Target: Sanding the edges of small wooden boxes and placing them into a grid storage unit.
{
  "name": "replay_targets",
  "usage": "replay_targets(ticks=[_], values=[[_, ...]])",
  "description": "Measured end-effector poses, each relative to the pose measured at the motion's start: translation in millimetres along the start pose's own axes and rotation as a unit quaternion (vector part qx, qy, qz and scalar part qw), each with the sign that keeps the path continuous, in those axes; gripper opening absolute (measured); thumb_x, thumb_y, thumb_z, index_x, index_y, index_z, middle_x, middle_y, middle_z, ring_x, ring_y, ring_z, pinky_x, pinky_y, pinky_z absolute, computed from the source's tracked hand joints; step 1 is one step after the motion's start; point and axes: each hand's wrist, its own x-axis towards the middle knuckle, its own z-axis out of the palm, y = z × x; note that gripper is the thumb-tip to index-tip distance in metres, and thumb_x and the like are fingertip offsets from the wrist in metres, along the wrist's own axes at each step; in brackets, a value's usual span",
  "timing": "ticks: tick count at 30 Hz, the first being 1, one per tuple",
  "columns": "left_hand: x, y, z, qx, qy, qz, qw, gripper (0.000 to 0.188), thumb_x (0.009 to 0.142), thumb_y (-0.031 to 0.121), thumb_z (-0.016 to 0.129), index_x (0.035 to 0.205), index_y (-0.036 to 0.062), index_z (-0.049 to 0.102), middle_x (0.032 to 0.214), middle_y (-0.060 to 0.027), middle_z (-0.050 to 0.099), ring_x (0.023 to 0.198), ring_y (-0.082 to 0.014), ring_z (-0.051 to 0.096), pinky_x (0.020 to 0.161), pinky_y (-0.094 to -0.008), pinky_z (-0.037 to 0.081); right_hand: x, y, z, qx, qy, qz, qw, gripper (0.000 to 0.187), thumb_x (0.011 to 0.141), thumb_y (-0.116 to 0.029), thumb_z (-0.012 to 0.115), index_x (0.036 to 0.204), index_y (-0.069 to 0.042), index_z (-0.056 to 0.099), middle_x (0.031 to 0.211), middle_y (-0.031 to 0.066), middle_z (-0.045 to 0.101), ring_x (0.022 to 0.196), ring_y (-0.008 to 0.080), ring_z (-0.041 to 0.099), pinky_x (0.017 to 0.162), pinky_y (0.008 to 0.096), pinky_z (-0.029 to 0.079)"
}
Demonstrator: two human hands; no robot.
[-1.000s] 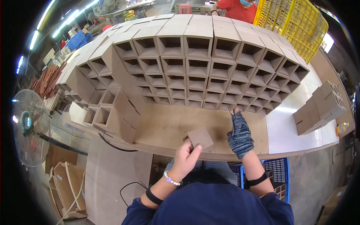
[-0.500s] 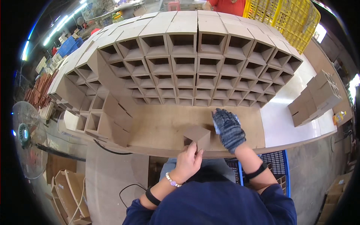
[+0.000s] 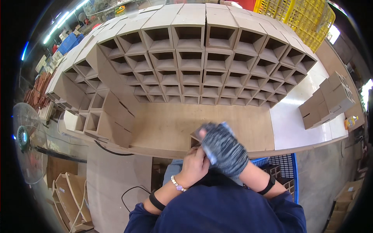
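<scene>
A small hollow box of plain brownish-grey board lies at the front of the wooden worktop, mostly hidden by my hands. Bare and closed, my left hand grips its near side. My right hand, in a grey-and-black knitted glove, lies over the box's right side. Motion blurs its fingers, which look curled. A pale bluish material shows at the glove's edges; whether it is a cloth or a pad I cannot make out. Beyond my hands rises a stacked wall of similar open-ended boxes.
More boxes are stacked at the left edge, and a small stack stands on the white surface at right. A yellow crate is at the far right. Below the worktop is a blue crate. A fan stands left.
My right hand has moved left and nearer, from beside the box to over it, hiding most of it. My left hand keeps its grip. The view has shifted slightly.
</scene>
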Motion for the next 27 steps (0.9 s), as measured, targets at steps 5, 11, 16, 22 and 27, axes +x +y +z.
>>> replay_targets(ticks=[5,11,16,22,27], values=[[-0.9,1.6,-2.0,-0.061,-0.012,-0.068,0.996,0.018,0.079,0.004,0.057,0.094,-0.0029,0.049,0.075,-0.0168,0.059,0.068,-0.0331,0.058,0.065,-0.0388,0.047,-13.9,48.8,25.8,-0.031,-0.183,0.148,0.971,0.037,0.081,-0.016,0.050,0.116,-0.004,0.053,0.113,0.0167,0.056,0.108,0.0305,0.052,0.095,0.0419,0.037],[10.2,-14.2,-19.7,-0.488,0.056,-0.276,0.826,0.023,0.092,0.012,0.050,0.110,-0.0021,0.054,0.104,-0.0049,0.060,0.095,-0.0099,0.054,0.086,-0.0257,0.041,-33.0,54.6,9.2,-0.002,0.000,0.152,0.988,0.038,0.084,-0.013,0.047,0.121,-0.006,0.050,0.121,0.0178,0.051,0.117,0.0308,0.046,0.102,0.0431,0.031],[11.9,-26.3,-24.0,-0.579,0.124,-0.326,0.737,0.025,0.093,0.019,0.050,0.106,-0.0014,0.056,0.104,-0.0057,0.060,0.091,-0.0121,0.055,0.084,-0.0263,0.042,-15.1,0.6,-14.0,0.039,-0.068,-0.008,0.997,0.033,0.083,-0.018,0.050,0.114,-0.008,0.056,0.111,0.0109,0.057,0.110,0.0279,0.052,0.099,0.0440,0.034],[7.4,-22.5,-19.2,-0.572,0.109,-0.383,0.718,0.024,0.093,0.020,0.049,0.099,-0.0018,0.056,0.100,-0.0066,0.060,0.090,-0.0145,0.057,0.081,-0.0278,0.044,-9.6,24.1,-2.2,-0.026,-0.130,-0.038,0.990,0.032,0.079,-0.022,0.054,0.109,-0.013,0.059,0.111,0.0084,0.058,0.106,0.0265,0.053,0.098,0.0439,0.036],[9.7,-10.9,-27.1,-0.619,0.096,-0.377,0.682,0.022,0.092,0.017,0.049,0.097,-0.0031,0.056,0.095,-0.0070,0.060,0.086,-0.0159,0.057,0.078,-0.0291,0.046,-16.5,41.1,3.4,-0.051,-0.042,-0.037,0.997,0.031,0.079,-0.020,0.054,0.109,-0.014,0.059,0.111,0.0092,0.058,0.108,0.0268,0.052,0.101,0.0448,0.034]])
